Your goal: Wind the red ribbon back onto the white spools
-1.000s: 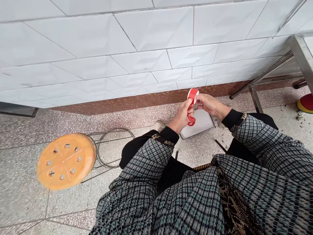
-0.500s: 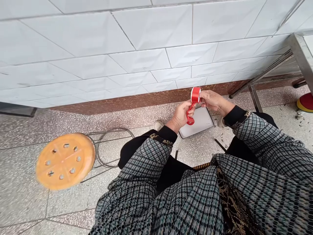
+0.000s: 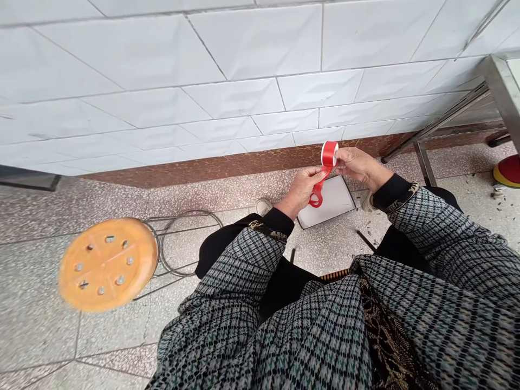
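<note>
A roll of red ribbon (image 3: 329, 154) with white rims is gripped at its right side by my right hand (image 3: 358, 166), thumb and fingers closed on it. From the roll a loose length of red ribbon (image 3: 317, 194) comes down and curls into a loop at its lower end. My left hand (image 3: 303, 189) pinches this ribbon between thumb and fingers, just below the roll. Beneath both hands, on the floor, lies a white flat board or tray (image 3: 328, 206) with a dark edge. My fingertips partly hide where the ribbon leaves the roll.
An orange round stool (image 3: 108, 264) with metal legs (image 3: 184, 244) is at the left on the speckled floor (image 3: 44, 281). A white tiled wall (image 3: 255, 43) rises ahead. On the right are a metal table frame (image 3: 501, 97) and a red and yellow object (image 3: 507, 170).
The roll and my right hand have shifted slightly right and up. My left fingers now lie straighter along the ribbon, and more of the hanging loop shows.
</note>
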Tool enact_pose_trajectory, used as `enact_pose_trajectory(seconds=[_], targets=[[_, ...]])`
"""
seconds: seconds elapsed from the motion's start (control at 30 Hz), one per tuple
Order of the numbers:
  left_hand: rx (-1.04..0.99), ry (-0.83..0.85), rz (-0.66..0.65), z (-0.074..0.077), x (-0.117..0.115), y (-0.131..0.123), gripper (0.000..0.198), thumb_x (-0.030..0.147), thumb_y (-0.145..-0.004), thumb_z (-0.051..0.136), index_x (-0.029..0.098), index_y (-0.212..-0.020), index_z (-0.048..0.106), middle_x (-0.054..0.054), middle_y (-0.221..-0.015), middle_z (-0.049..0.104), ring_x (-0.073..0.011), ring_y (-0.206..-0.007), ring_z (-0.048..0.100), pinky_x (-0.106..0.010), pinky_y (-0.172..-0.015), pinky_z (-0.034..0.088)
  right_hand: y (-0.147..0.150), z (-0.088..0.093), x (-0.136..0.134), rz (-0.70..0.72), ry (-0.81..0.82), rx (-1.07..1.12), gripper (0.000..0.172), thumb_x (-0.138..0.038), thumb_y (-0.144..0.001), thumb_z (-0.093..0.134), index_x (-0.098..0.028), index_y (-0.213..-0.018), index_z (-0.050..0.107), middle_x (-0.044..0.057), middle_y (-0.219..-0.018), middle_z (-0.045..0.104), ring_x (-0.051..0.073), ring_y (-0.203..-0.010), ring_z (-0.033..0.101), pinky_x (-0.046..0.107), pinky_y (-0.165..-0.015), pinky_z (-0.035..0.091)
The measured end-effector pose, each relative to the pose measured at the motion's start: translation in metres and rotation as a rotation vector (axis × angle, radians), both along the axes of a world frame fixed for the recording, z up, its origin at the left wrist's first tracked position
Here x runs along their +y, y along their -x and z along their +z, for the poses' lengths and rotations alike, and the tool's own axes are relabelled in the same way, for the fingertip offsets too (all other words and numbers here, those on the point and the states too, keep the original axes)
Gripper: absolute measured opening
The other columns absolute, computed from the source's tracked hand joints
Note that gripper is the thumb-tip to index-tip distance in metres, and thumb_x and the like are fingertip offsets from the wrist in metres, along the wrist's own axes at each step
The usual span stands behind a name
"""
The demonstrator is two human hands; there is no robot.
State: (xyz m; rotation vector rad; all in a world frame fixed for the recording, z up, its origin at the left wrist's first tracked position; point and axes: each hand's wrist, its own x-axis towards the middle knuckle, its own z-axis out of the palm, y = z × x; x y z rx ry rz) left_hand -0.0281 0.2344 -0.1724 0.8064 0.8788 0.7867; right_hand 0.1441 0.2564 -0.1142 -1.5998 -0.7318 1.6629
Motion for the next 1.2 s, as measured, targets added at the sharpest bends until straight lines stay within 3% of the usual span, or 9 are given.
enact_pose_trajectory(seconds=[0.17, 0.3, 0.5, 0.6, 0.7, 0.8, 0.97, 1.2], targets=[[0.047, 0.099, -0.035, 0.003, -0.003, 0.000, 0.023, 0.027, -0.092, 0.079, 0.015, -0.077, 0.066, 0.005, -0.056, 0.052, -0.0052, -0.044, 0.042, -0.019, -0.045, 0.032, -0.002, -0.007, 0.001, -0.018, -0.070, -0.094, 0.006, -0.016, -0.076, 0.062, -0.018, -0.070, 0.063, 0.001, -0.072, 0.063, 0.013, -0.072, 0.055, 0.022, -0.065, 0.046], [-0.012, 0.128, -0.014, 0.007, -0.004, -0.001, 0.023, 0.021, -0.100, 0.066, 0.016, -0.078, 0.063, 0.002, -0.060, 0.056, -0.0066, -0.047, 0.050, -0.018, -0.047, 0.039, -0.004, -0.019, 0.003, 0.021, -0.179, -0.217, 0.005, -0.019, -0.075, 0.061, -0.018, -0.070, 0.062, -0.001, -0.065, 0.056, 0.012, -0.066, 0.049, 0.023, -0.064, 0.043], [-0.014, 0.179, -0.045, 0.013, -0.004, 0.000, 0.034, 0.027, -0.100, 0.070, 0.017, -0.071, 0.056, 0.006, -0.054, 0.046, -0.0035, -0.039, 0.035, -0.016, -0.041, 0.030, -0.008, -0.027, 0.005, 0.107, -0.303, -0.411, 0.010, -0.022, -0.075, 0.056, -0.018, -0.068, 0.062, -0.001, -0.064, 0.053, 0.014, -0.068, 0.046, 0.027, -0.068, 0.041], [0.026, 0.205, -0.017, 0.017, -0.003, 0.000, 0.033, 0.028, -0.099, 0.072, 0.016, -0.072, 0.058, 0.007, -0.051, 0.043, -0.0039, -0.040, 0.036, -0.016, -0.043, 0.034, -0.011, -0.025, 0.005, 0.190, -0.375, -0.587, 0.011, -0.022, -0.077, 0.058, -0.019, -0.071, 0.066, 0.001, -0.071, 0.060, 0.018, -0.076, 0.053, 0.030, -0.075, 0.043], [0.026, 0.275, -0.011, 0.022, -0.002, -0.001, 0.031, 0.027, -0.099, 0.072, 0.016, -0.074, 0.059, 0.010, -0.050, 0.034, -0.0020, -0.038, 0.022, -0.015, -0.038, 0.021, -0.014, -0.027, 0.006, 0.271, -0.440, -0.764, 0.011, -0.023, -0.081, 0.059, -0.018, -0.077, 0.068, 0.006, -0.083, 0.068, 0.023, -0.086, 0.059, 0.034, -0.084, 0.048], [0.017, 0.312, -0.011, 0.027, -0.001, 0.000, 0.028, 0.028, -0.100, 0.072, 0.015, -0.078, 0.061, 0.011, -0.051, 0.033, -0.0015, -0.039, 0.018, -0.015, -0.038, 0.013, -0.017, -0.033, 0.007, 0.316, -0.540, -0.939, 0.019, -0.022, -0.084, 0.059, -0.015, -0.096, 0.073, 0.014, -0.103, 0.072, 0.027, -0.095, 0.062, 0.039, -0.092, 0.050], [0.007, 0.322, 0.034, 0.028, 0.000, 0.000, 0.043, 0.041, -0.100, 0.073, 0.019, -0.072, 0.049, 0.010, -0.051, 0.033, -0.0019, -0.039, 0.018, -0.016, -0.039, 0.011, -0.016, -0.036, 0.000, 0.455, -0.714, -1.154, 0.037, -0.017, -0.090, 0.053, -0.010, -0.123, 0.069, 0.022, -0.129, 0.067, 0.031, -0.108, 0.063, 0.045, -0.095, 0.049], [0.037, 0.301, 0.050, 0.016, 0.000, 0.000, 0.057, 0.068, -0.093, 0.071, 0.022, -0.071, 0.046, 0.008, -0.050, 0.037, -0.0035, -0.039, 0.018, -0.020, -0.039, 0.009, -0.007, -0.024, -0.009, 0.683, -0.814, -1.374, 0.036, -0.015, -0.095, 0.051, -0.008, -0.127, 0.065, 0.025, -0.136, 0.062, 0.037, -0.118, 0.056, 0.049, -0.099, 0.039]])
